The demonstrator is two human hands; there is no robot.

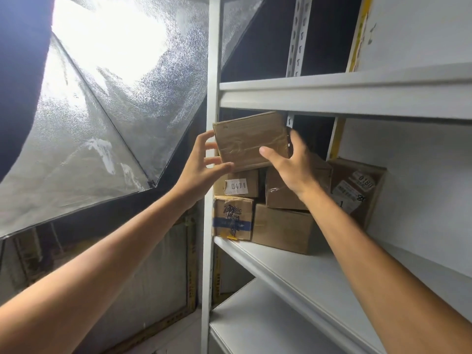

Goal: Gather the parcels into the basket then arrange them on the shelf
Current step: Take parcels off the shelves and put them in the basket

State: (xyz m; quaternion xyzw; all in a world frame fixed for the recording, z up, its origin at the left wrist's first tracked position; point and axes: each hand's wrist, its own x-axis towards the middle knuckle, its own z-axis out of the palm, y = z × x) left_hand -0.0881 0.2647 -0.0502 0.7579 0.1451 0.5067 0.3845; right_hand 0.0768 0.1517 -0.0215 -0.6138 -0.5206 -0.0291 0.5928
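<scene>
A flat brown cardboard parcel [249,139] is tilted at the top of a stack on the white shelf [281,267]. My left hand [201,164] touches its left edge and underside with spread fingers. My right hand [291,162] grips its right side, thumb across the front. Under it sit a box labelled 0471 [241,185], a box with a blue band [233,218], two plain brown boxes [281,226], and a box with a white label [357,190] to the right. The basket is not in view.
The shelf above [344,95] hangs close over the stack. The white upright post [210,103] stands just left of the parcels. A bright silver softbox [102,98] fills the left. A lower shelf [255,320] lies below.
</scene>
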